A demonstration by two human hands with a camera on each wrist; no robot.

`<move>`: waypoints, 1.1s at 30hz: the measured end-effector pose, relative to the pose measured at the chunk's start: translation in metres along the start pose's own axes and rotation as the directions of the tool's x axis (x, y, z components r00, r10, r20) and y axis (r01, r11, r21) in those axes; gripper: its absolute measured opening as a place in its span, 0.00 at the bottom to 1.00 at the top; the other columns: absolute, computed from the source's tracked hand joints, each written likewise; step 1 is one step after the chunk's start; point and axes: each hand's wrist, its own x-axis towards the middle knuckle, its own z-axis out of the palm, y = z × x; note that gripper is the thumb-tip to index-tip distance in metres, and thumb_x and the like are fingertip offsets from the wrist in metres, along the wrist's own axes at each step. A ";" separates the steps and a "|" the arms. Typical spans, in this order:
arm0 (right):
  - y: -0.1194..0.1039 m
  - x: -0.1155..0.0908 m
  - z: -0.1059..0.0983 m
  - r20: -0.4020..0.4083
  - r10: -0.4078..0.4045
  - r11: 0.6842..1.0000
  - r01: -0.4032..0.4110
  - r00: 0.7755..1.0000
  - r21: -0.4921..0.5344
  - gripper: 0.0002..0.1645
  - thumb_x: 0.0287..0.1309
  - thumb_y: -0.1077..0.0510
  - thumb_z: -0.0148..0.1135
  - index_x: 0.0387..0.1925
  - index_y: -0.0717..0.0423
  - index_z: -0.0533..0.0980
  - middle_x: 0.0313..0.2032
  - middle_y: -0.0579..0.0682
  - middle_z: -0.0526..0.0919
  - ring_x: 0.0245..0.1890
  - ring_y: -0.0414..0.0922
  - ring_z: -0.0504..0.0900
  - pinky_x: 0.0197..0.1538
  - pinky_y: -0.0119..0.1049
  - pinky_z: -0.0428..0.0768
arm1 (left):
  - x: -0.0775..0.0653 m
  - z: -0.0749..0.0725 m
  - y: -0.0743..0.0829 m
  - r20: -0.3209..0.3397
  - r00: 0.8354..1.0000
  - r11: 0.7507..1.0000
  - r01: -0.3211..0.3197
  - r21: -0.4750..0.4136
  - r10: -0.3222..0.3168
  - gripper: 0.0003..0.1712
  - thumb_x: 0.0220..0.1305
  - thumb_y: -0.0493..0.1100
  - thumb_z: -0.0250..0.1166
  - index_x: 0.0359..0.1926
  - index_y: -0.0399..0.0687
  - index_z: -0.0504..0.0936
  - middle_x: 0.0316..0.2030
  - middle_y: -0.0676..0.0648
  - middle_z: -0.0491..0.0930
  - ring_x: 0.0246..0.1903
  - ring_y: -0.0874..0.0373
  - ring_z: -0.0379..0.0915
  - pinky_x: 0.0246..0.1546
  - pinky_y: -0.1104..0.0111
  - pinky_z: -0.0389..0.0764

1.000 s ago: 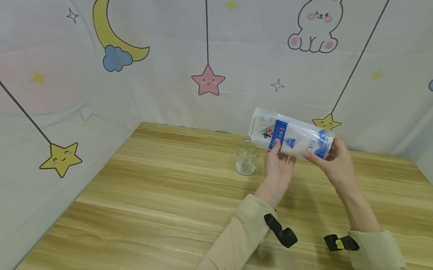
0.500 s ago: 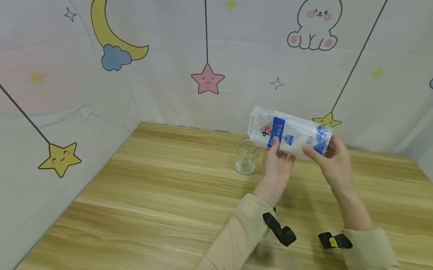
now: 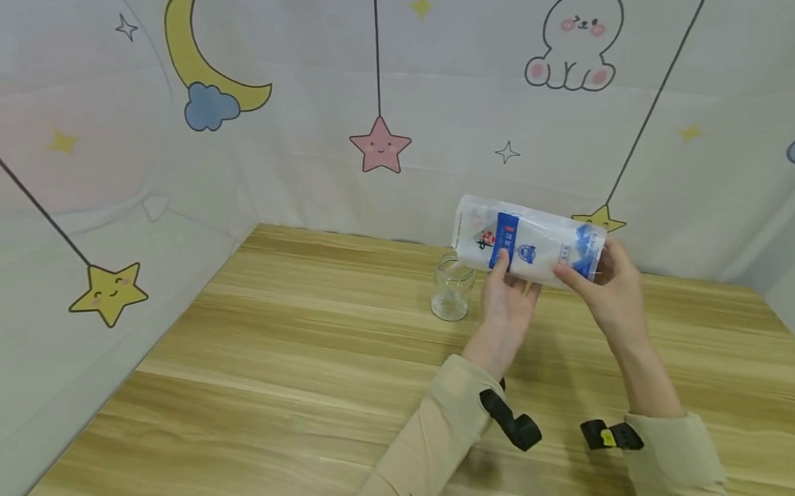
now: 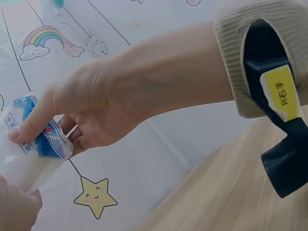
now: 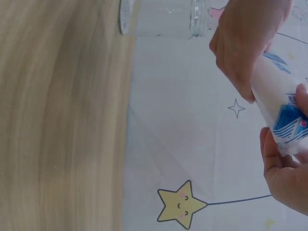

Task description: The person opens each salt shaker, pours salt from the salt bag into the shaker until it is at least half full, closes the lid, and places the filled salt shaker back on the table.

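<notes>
A white and blue plastic salt bag (image 3: 547, 247) is held up above the table, lying nearly level, its left end slightly higher. My left hand (image 3: 506, 312) supports it from below, thumb on the front face and fingers behind. At the bag's right end, my right hand (image 3: 611, 298) grips the blue-printed bottom between thumb and fingers; the left wrist view shows this right hand (image 4: 91, 106) closely. A clear glass jar (image 3: 450, 298) without a lid stands upright on the table, below the bag's left end, which overlaps its rim in the head view.
The wooden table (image 3: 286, 361) reaches back to a white curtain (image 3: 307, 177) printed with stars, a moon and a rabbit. Black straps (image 3: 510, 421) are worn at both wrists over beige sleeves.
Both hands and the salt bag have drifted slightly left, the right forearm a little more than the left. The grip stays the same, and the jar stands where it was.
</notes>
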 end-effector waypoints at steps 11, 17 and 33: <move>-0.003 0.000 0.003 0.023 0.049 0.999 -0.049 0.999 -0.017 0.38 0.58 0.54 0.66 0.67 0.50 0.62 0.43 0.29 0.76 0.40 0.33 0.76 0.40 0.18 0.77 | 0.001 -0.001 0.001 -0.003 1.000 1.000 0.001 -0.011 -0.001 0.24 0.69 0.48 0.56 0.62 0.44 0.68 0.58 0.44 0.75 0.61 0.52 0.70 0.64 0.62 0.72; -0.003 -0.001 0.007 -0.014 0.022 1.000 -0.022 1.000 0.008 0.36 0.57 0.56 0.67 0.65 0.52 0.64 0.41 0.29 0.77 0.38 0.33 0.76 0.39 0.18 0.76 | 0.001 -0.002 0.002 0.001 1.000 1.000 -0.001 0.003 0.001 0.23 0.70 0.48 0.55 0.62 0.45 0.68 0.58 0.45 0.75 0.62 0.53 0.70 0.64 0.62 0.72; -0.008 -0.003 0.010 -0.048 0.000 1.000 0.000 0.999 0.008 0.35 0.57 0.57 0.67 0.65 0.53 0.65 0.40 0.28 0.77 0.37 0.32 0.76 0.38 0.18 0.76 | 0.003 -0.002 0.001 -0.009 1.000 1.000 -0.007 -0.006 0.007 0.22 0.70 0.48 0.54 0.61 0.44 0.70 0.58 0.45 0.76 0.62 0.53 0.70 0.65 0.62 0.71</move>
